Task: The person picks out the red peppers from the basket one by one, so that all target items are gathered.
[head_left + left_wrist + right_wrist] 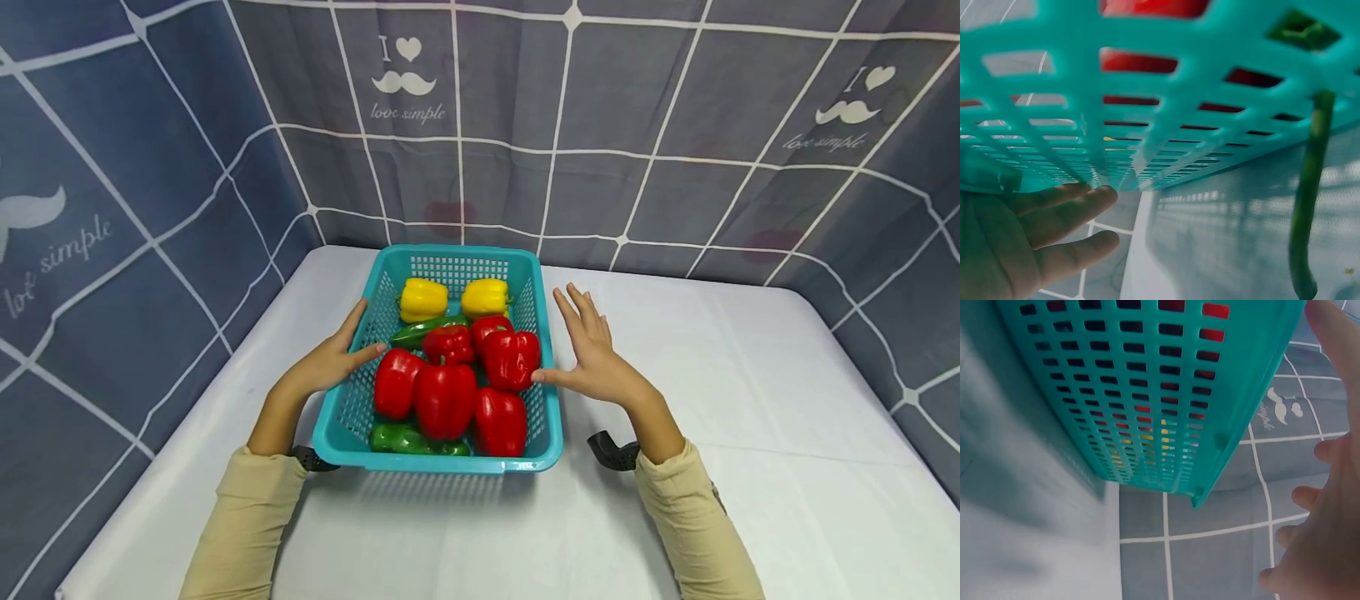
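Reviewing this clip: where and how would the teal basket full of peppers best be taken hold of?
By its two long side rims, one hand from each side. The teal basket is long, and heaped with peppers; the left hand and right hand already flank those sides with straight fingers.

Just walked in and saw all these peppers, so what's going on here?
A person in beige sleeves has both hands at a teal perforated plastic basket on a white-covered table. The left hand rests against the basket's left wall with straight fingers; the right hand is open beside the right wall, its thumb touching the rim. The basket holds red bell peppers, two yellow bell peppers at the far end, and green peppers.
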Demonstrator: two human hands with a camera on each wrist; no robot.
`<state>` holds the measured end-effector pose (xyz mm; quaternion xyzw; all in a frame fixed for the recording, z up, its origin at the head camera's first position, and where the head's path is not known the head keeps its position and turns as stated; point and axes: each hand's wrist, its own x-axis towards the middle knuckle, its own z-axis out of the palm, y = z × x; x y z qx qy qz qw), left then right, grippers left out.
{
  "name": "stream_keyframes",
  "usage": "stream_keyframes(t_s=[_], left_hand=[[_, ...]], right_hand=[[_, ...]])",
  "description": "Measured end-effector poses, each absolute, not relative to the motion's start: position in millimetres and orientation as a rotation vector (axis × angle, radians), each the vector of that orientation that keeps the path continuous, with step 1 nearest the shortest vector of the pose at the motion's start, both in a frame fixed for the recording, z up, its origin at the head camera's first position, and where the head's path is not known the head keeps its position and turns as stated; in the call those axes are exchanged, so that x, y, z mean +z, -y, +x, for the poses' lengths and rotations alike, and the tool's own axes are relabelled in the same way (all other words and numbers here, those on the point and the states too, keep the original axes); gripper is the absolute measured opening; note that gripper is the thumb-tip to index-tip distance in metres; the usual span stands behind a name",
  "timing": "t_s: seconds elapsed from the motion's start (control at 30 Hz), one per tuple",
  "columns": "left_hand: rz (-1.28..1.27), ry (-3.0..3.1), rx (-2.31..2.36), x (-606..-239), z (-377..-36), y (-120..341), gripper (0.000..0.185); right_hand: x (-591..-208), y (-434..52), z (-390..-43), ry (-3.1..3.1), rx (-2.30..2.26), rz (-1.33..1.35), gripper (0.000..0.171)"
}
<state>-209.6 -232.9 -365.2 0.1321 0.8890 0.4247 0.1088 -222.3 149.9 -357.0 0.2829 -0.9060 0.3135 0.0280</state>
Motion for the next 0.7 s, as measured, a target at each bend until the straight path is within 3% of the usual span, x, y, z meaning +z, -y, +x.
stream_keyframes(t_s=[0.7], left_hand=[[0.489,-2.604,1.278,-367,-211,236,0.074]], right_hand=[[-363,-129,-217,2.768,1.050,1.086,0.113]])
